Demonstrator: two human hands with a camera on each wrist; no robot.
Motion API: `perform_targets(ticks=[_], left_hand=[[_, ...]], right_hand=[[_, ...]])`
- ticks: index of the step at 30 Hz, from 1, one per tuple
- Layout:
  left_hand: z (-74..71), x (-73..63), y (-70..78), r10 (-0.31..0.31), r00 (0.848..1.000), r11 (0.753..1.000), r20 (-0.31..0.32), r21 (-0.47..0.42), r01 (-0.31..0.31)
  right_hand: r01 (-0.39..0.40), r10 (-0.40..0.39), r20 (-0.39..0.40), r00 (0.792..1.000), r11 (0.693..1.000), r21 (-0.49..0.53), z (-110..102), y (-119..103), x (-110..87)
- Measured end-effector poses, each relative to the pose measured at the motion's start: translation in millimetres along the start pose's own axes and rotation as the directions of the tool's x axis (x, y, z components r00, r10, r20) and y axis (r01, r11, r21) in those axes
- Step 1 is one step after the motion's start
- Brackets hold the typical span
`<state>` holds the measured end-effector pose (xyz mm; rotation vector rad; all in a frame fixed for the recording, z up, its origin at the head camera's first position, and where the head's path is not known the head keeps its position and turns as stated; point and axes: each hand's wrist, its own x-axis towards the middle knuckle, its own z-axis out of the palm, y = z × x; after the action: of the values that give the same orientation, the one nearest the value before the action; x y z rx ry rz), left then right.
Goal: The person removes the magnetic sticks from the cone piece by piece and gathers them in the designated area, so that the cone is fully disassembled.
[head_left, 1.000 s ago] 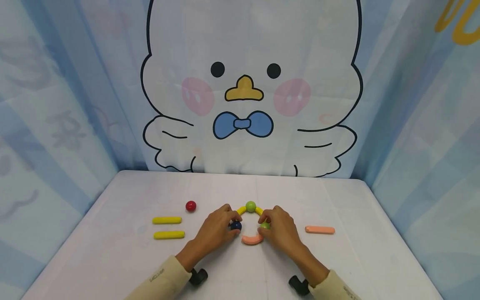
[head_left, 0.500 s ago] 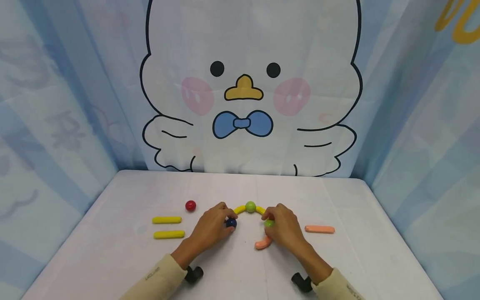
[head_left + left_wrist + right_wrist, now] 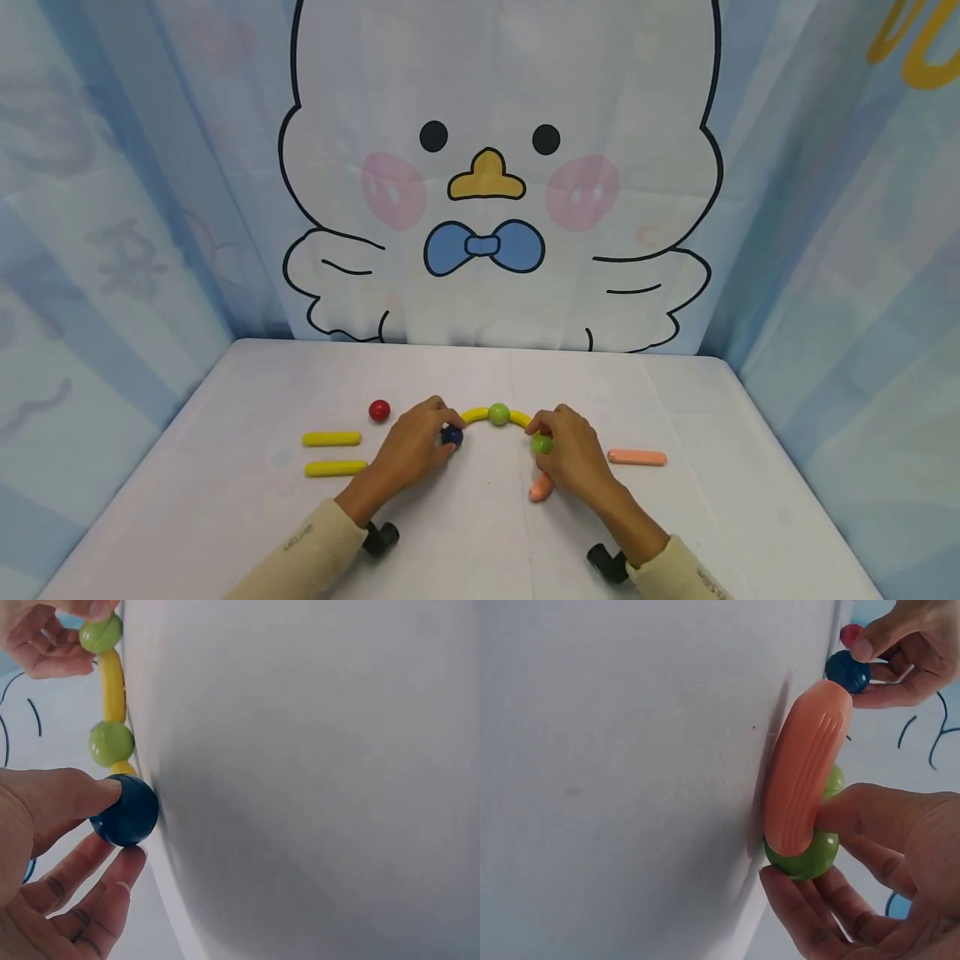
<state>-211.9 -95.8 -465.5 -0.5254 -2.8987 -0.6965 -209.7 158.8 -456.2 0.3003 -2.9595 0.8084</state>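
My left hand pinches a dark blue ball between thumb and fingers. My right hand has thumb and fingertips around a green ball. Between the hands, a curved yellow stick, a second green ball and another curved yellow stick line up into an arc joining the two held balls. A curved orange stick extends from the right-hand ball toward the person, its far end pointing free. Fingers partly cover both held balls in the head view.
On the left of the white table lie two straight yellow sticks and a red ball. A straight orange stick lies right of the right hand. A curtain with a cartoon bird stands behind the table.
The hands have moved apart, the left one going left and slightly away with the blue ball. The near-closed ring has opened into a wider arc, and the orange stick has swung right.
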Motion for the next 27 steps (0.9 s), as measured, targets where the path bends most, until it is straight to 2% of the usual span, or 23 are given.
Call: perform_targets(ticks=[7, 17, 22, 27], left_hand=[[-3.3, 7.2, -6.3, -0.024, 1.0, 1.0, -0.003, -0.02, 0.024], [-1.1, 12.9, -11.7, -0.019, 1.0, 1.0, -0.018, 0.014, 0.02], [-2.6, 12.2, -2.5, 0.007, 0.999, 1.0, -0.041, 0.022, -0.006], [-1.9, 14.7, 14.4, 0.072, 0.996, 0.997, -0.05, 0.002, -0.072]], right_hand=[[0.032, -0.032, 0.008, 0.999, 0.999, -0.012, 0, 3, 0.1], [0.075, -0.075, 0.004, 0.997, 0.997, -0.013, 1, 7, -0.5], [0.064, -0.064, -0.035, 0.997, 0.998, -0.008, -1, 8, -7.6], [0.0, 0.004, -0.064, 0.998, 0.998, 0.063, -8, 12, -16.1]])
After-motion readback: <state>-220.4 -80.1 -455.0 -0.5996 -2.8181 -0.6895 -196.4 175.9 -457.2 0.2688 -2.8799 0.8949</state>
